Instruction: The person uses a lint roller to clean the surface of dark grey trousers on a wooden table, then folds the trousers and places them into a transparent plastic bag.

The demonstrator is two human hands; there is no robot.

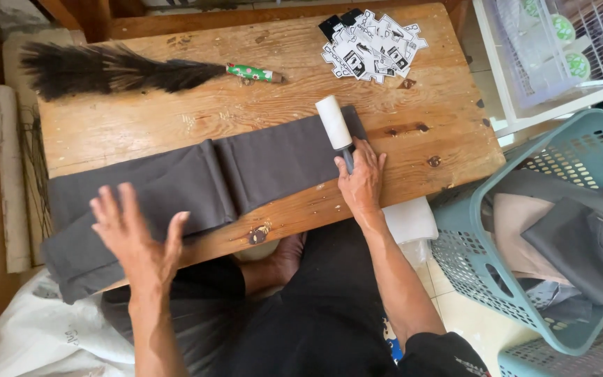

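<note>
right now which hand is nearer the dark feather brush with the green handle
Right. The right hand, gripping the white lint roller, sits below and right of the brush; the left hand hovers further down, over the grey cloth.

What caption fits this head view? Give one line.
Right hand holds a lint roller on grey cloth; left hand hovers open.

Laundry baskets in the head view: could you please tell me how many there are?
2. One teal basket stands on the floor right of the wooden table, filled with folded clothes. A second basket shows only its rim at the bottom right corner; others may lie out of frame.
</note>
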